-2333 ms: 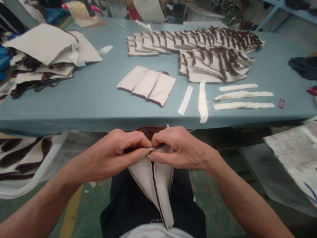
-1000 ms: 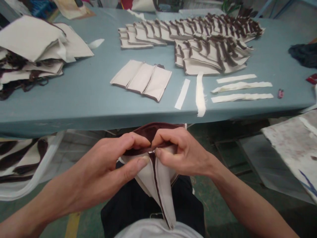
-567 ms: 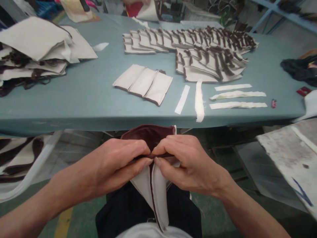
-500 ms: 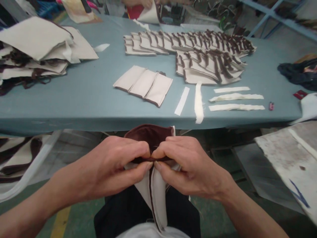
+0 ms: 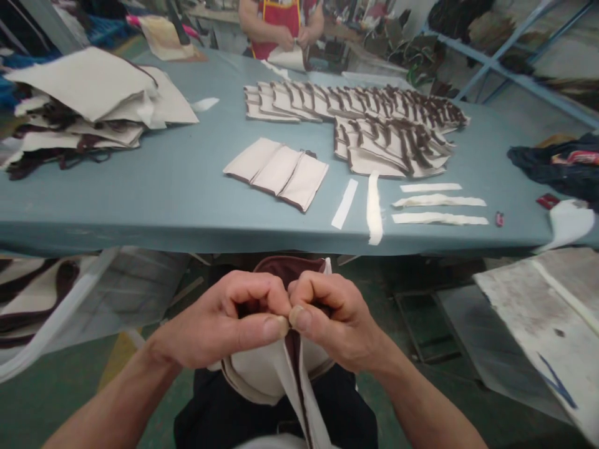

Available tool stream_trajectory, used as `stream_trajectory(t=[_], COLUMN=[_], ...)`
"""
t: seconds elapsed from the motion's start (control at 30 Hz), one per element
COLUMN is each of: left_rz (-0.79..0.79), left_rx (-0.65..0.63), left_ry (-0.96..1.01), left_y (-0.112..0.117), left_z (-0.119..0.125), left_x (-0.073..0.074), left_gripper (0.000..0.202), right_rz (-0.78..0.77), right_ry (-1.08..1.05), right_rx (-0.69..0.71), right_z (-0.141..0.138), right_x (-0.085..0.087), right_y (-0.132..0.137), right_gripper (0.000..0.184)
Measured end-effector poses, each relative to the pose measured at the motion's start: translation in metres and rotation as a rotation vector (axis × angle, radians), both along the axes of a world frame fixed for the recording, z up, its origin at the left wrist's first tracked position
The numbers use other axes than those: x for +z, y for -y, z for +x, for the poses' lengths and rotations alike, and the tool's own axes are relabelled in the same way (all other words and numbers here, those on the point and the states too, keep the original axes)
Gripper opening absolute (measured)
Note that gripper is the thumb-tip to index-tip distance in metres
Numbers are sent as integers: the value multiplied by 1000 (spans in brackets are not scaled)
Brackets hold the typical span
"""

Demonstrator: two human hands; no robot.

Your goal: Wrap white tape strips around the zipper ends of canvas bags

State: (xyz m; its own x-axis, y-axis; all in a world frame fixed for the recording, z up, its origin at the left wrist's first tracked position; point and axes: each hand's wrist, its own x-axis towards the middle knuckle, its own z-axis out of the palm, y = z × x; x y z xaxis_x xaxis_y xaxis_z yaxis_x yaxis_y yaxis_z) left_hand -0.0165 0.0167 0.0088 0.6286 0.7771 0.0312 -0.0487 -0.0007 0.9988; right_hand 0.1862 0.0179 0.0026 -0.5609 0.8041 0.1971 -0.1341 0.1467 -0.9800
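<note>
The cream fabric pouch (image 5: 262, 374) hangs over my lap, pinched at its brown-lined top seam by my left hand (image 5: 224, 324) and right hand (image 5: 334, 321), thumbs meeting at twelve o'clock to keep both edges aligned.

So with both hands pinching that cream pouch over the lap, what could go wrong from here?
1. The left hand and right hand grip the cream pouch only at its dark top edge, thumbs touching; a slip could drop it to the floor, since it hangs below the table.
2. The strip overhangs the table's near edge and may be knocked off.
</note>
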Motion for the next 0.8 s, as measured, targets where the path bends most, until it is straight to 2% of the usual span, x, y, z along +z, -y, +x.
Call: stream_trajectory(t=[0.13, 0.27, 0.4, 0.5, 0.57, 0.8], left_rz=[-106, -139, -128, -71, 26, 421], left_rx=[83, 135, 109, 37, 21, -9], left_ry=[129, 252, 171, 75, -15, -356], left_y=[7, 9, 4, -1, -4, -9], left_z=[6, 11, 3, -6, -9, -2], left_x=[-14, -22, -23, -16, -8, 31], left_gripper=[43, 41, 40, 44, 46, 35], right_rz=[192, 344, 397, 472, 531, 629], right_ry=[12, 102, 207, 255, 283, 372], right_rx=[-63, -130, -113, -90, -104, -134], right_z=[-3, -4, -2, -2, -2, 6], right_x=[-7, -8, -3, 3, 6, 16], right_y=[0, -4, -8, -9, -9, -8], right_gripper=[32, 27, 24, 22, 22, 26])
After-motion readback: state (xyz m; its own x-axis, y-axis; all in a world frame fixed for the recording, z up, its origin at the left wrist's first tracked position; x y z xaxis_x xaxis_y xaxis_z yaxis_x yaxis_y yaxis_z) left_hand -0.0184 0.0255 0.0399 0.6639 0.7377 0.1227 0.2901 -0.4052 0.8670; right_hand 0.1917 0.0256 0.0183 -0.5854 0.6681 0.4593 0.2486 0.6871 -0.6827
